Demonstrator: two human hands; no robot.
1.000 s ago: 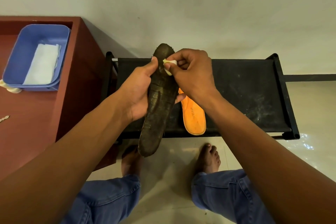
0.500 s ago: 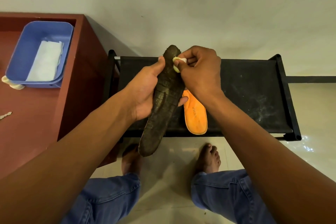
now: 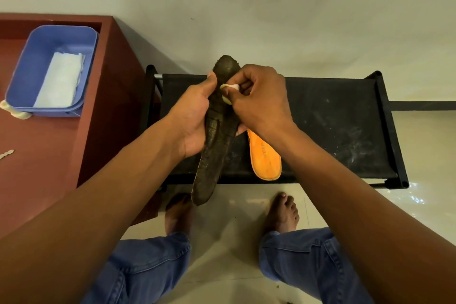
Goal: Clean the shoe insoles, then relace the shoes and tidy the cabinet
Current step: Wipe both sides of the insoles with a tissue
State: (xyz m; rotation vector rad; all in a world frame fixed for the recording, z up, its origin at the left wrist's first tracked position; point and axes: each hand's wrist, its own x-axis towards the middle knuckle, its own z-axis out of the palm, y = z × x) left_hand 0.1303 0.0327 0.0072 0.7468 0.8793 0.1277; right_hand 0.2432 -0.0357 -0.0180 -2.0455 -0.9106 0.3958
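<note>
Far left, on the red cabinet (image 3: 49, 168): blue tub (image 3: 22, 76) holding a folded white cloth (image 3: 60, 81), within reach when a fresh wipe is needed. Worth swapping once the small pad looks grey, judging by how dirty the work is.

Next, left hand (image 3: 195, 121) wrapped round the dark insole (image 3: 217, 136) at mid-length, thumb on the near edge, fingers behind. Good place to grip, since the toe end stands free above the hand for wiping. Better to brace firmly here so the long heel end, hanging down toward the floor, does not swing under each stroke.

At the toe end, right hand (image 3: 259, 103) clenched on a small white pad (image 3: 228, 92), pinched at the fingertips and pressed against the insole's face just beside the left thumb. Short, firm strokes along the length, following the ridged texture, should lift more than circular rubbing. Shifting the left grip lower will be needed to reach the covered middle, then the heel.

Further right, orange insole (image 3: 265, 155) lying flat on the black rack (image 3: 345, 131), touching neither hand; cannot tell whether already wiped. Dusty smears across the rack top, so a cleaned insole is best set somewhere else.
</note>
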